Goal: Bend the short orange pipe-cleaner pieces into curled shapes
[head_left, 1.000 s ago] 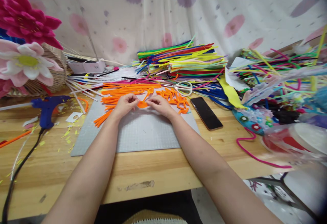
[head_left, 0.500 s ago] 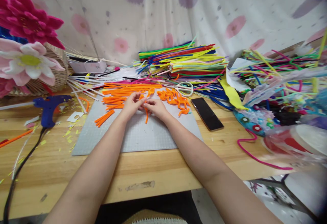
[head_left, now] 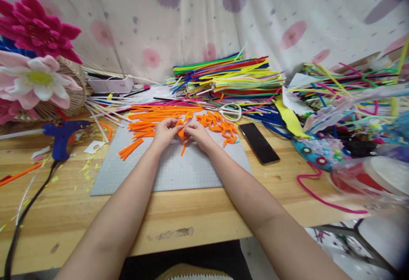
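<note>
Between my fingertips is a bent orange pipe cleaner [head_left: 181, 134], one thin end hanging down over the grey cutting mat [head_left: 188, 173]. My left hand [head_left: 165, 133] pinches it from the left, and my right hand [head_left: 198, 134] grips it from the right; both are closed. The fingers partly cover its shape. Straight orange pipe cleaners [head_left: 143, 127] lie in bunches left of and behind my left hand. Right of my right hand rests a group of bent, twisted orange pipe cleaners [head_left: 219, 124]. Scissors with pale handles [head_left: 231, 112] lie behind that group.
A phone [head_left: 259, 143] lies right of the mat. At the left are a blue glue gun [head_left: 62, 137] with a black cord and felt flowers [head_left: 40, 75]. A pile of colourful pipe cleaners [head_left: 230, 75] stands at the back; clutter and a plastic-wrapped tub [head_left: 373, 175] fill the right.
My hands have drawn slightly apart, so more of the orange pipe cleaner shows between the fingers. The things around have stayed put.
</note>
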### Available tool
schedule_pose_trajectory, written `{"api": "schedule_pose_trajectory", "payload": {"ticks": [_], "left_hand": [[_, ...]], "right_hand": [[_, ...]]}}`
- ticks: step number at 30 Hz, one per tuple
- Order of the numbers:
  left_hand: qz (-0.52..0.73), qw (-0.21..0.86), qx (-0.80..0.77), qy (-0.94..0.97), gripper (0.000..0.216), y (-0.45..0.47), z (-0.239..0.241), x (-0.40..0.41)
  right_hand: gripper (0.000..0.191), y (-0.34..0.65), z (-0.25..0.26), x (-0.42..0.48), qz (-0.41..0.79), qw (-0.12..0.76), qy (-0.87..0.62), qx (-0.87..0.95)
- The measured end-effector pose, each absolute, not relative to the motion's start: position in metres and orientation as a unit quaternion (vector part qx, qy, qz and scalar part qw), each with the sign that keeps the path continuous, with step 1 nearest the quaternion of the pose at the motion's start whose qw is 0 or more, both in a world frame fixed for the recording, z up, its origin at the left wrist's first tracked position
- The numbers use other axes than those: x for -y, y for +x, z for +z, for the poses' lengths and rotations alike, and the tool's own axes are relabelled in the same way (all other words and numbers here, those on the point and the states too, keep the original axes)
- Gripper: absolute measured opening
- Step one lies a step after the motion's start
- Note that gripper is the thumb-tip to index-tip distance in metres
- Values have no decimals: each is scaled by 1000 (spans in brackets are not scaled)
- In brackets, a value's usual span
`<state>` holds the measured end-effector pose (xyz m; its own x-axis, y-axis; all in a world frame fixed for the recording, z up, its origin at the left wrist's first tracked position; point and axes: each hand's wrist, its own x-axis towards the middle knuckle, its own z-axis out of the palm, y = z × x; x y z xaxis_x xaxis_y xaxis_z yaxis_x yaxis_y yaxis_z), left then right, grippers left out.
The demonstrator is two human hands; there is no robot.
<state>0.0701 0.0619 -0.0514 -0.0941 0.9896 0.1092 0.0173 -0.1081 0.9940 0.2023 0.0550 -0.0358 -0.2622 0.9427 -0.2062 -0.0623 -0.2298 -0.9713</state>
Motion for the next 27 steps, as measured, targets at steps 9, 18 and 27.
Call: {"api": "schedule_pose_trajectory", "payload": {"ticks": [9, 18, 27], "left_hand": [[433, 230, -589, 642, 11, 71, -39, -54], [475, 274, -553, 627, 17, 70, -48, -60], [464, 246, -567, 635, 12, 75, -43, -54]], "right_hand": [[11, 198, -41, -57, 614, 427, -492, 446], [7, 202, -34, -55, 635, 408, -468, 459], [10, 199, -39, -58, 619, 448, -483, 429]]}}
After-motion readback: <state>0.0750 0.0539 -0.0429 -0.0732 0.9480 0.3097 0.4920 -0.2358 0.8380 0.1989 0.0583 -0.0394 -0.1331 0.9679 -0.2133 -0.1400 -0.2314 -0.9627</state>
